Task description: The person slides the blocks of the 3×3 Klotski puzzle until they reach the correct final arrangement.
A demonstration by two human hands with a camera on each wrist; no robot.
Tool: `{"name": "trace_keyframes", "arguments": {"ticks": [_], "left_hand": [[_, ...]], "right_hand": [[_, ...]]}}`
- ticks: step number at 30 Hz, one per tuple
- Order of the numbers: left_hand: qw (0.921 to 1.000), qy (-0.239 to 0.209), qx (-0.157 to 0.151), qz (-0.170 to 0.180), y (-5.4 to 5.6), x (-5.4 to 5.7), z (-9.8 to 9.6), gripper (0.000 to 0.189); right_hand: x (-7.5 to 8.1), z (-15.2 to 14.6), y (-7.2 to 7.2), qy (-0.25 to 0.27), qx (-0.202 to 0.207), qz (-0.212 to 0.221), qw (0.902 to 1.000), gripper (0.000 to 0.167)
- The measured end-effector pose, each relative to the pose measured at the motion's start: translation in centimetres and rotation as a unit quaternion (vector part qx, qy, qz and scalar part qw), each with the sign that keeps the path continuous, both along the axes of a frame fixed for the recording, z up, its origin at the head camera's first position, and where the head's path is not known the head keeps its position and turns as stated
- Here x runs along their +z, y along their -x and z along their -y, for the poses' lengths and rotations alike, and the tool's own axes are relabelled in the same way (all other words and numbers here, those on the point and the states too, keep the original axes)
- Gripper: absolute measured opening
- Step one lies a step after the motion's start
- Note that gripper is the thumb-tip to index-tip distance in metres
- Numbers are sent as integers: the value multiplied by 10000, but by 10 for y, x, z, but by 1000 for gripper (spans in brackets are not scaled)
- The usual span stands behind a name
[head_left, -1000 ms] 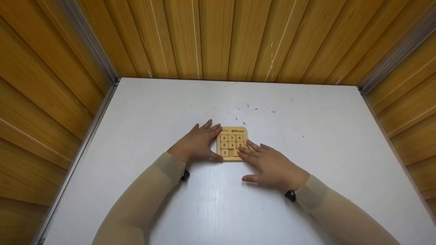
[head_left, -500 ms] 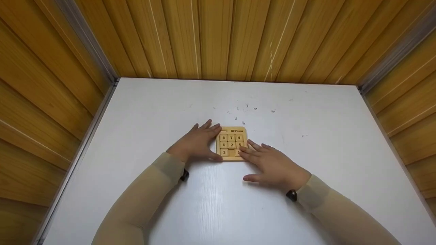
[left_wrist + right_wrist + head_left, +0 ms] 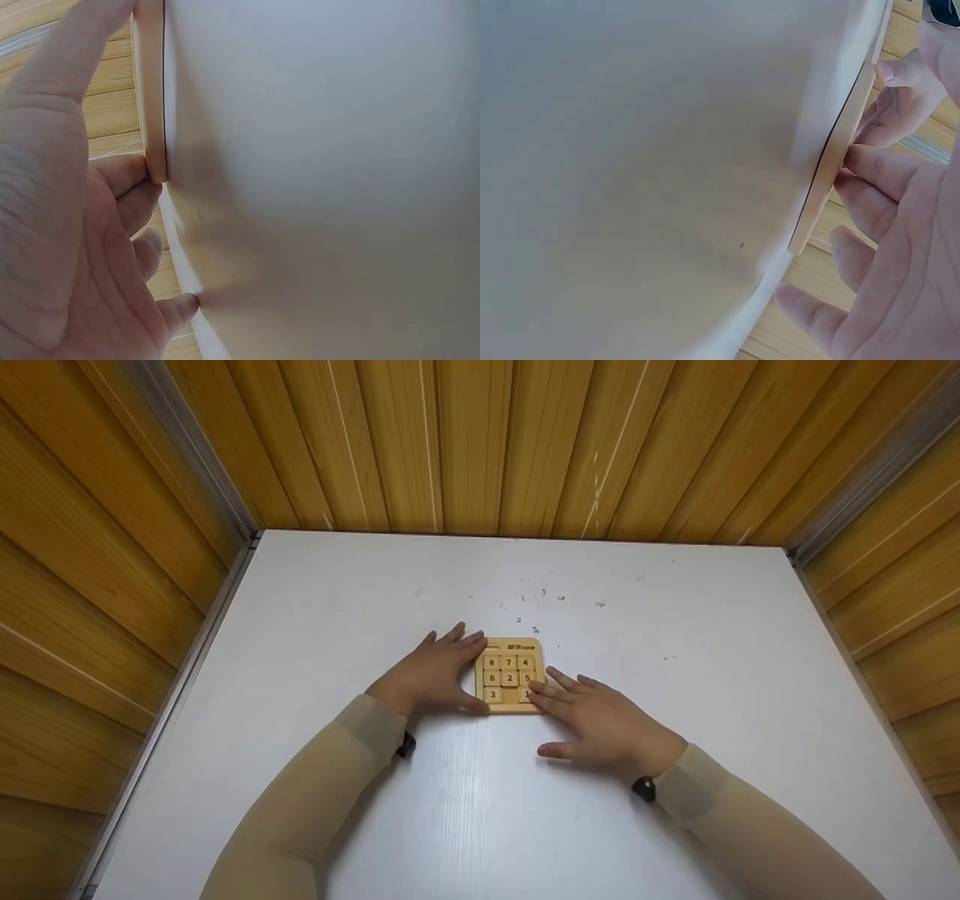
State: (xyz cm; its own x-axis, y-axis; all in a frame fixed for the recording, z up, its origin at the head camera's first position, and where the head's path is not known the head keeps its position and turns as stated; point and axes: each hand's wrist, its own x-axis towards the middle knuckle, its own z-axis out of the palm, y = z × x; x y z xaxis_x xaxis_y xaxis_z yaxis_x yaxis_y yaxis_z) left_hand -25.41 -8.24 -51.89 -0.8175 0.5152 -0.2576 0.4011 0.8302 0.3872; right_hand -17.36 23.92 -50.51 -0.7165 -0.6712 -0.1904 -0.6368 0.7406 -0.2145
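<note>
A wooden number slide puzzle (image 3: 510, 709) lies flat on the white table, its numbered tiles set in a square frame. At its left side, my left hand (image 3: 435, 667) holds the frame, fingertips at the far left corner and thumb at the near left corner. My right hand (image 3: 611, 727) reaches in from the right with straight, spread fingers. Its fingertips rest on the tile marked 1 (image 3: 526, 695) in the near right corner, partly covering it. An open slot shows between that tile and the 3 tile (image 3: 493, 695). Both wrist views show the puzzle's edge (image 3: 152, 97) side-on beside the fingers.
The white table (image 3: 337, 585) spreads around the puzzle, with small dark marks (image 3: 561, 598) beyond it. Wood-patterned panels (image 3: 480, 450) close off the back and both sides. A dark band piece (image 3: 643, 789) sits at the right wrist.
The 1 tile has slid slightly right under my right fingertips, and the slot beside it has widened. My left hand keeps its place on the frame.
</note>
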Motion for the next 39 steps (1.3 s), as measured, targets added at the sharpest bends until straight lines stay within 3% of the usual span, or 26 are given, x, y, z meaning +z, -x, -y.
{"name": "trace_keyframes", "arguments": {"ticks": [16, 24, 39], "left_hand": [[10000, 22, 1, -45, -1, 1, -2, 130], [10000, 58, -69, -14, -1, 3, -2, 130], [9999, 118, 32, 80, 1, 2, -4, 130]], "right_hand": [[1, -1, 2, 14, -45, -160, 9999, 95], [7, 12, 9, -18, -122, -11, 9999, 96], [3, 25, 19, -69, -104, 63, 9999, 96]]}}
